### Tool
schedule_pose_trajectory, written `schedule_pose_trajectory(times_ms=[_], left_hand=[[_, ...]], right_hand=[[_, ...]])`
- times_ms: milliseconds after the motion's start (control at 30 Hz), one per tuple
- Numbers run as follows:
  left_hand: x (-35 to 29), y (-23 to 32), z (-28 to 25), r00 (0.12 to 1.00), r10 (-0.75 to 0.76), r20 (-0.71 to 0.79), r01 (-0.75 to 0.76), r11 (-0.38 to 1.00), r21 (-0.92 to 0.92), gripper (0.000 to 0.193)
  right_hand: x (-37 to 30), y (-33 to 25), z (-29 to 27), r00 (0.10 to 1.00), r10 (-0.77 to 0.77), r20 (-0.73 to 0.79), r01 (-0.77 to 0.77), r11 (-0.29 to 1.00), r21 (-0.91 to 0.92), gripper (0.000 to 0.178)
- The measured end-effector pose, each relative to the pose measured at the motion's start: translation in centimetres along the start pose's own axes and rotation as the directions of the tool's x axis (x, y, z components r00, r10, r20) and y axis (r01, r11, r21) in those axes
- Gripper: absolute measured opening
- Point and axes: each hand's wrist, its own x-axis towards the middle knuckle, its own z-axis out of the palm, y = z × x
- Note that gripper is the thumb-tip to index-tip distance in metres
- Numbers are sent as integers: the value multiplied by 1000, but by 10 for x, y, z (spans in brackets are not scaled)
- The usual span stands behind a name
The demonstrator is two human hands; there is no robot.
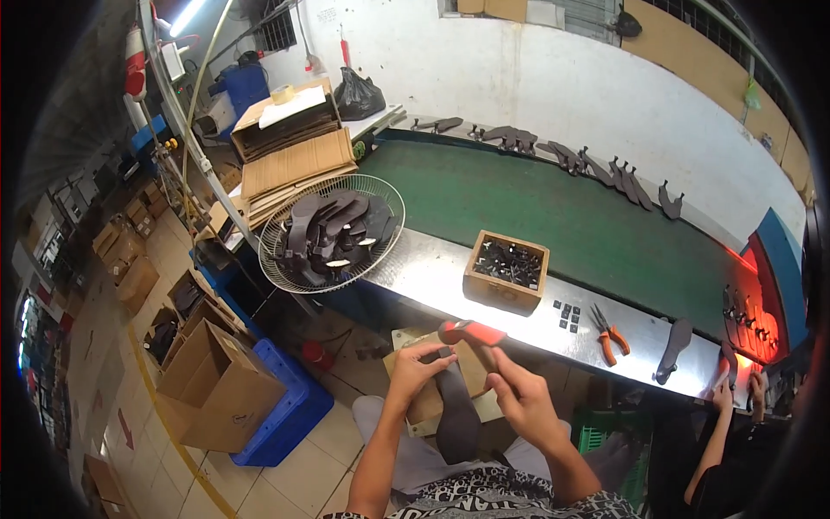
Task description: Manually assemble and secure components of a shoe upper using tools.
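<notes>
My left hand point(417, 372) pinches the narrow upper end of a dark shoe sole point(458, 419), which hangs down in front of my lap. A small dark piece shows at its fingertips; I cannot make out its kind. My right hand point(526, 402) is closed round the handle of a hammer with a red head point(475, 333), raised just above the sole's upper end. Behind the hands is a low work stand point(422, 405) with a pale board. A wooden box point(506, 292) of small dark parts stands on the metal ledge beyond.
A wire basket point(399, 227) heaped with dark soles is at left. Orange-handled pliers point(612, 337) and small black squares point(566, 317) lie on the ledge. A green conveyor belt point(519, 208) runs behind. Another person's hands point(722, 394) work by a red-lit machine point(774, 277). A blue crate point(290, 406) stands lower left.
</notes>
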Motion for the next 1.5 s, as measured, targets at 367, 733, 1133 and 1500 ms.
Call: schedule_pose_trajectory(times_ms=[367,733,1133,1500], left_hand=[[-1,0,-8,996,-60,60,62,998,-28,24],[-4,-4,-7,996,-60,66,63,997,-52,31],[-15,-12,-7,993,-65,96,-8,790,613,126],[-17,-15,-11,998,26,58,-57,773,632,117]], right_hand=[[-4,18,16,997,-34,74,42,994,-103,41],[-12,29,25,994,-111,13,111,989,-94,43],[-28,-5,21,931,-330,-153,278,916,-288,44],[-26,0,11,946,-311,-97,268,913,-309,44]])
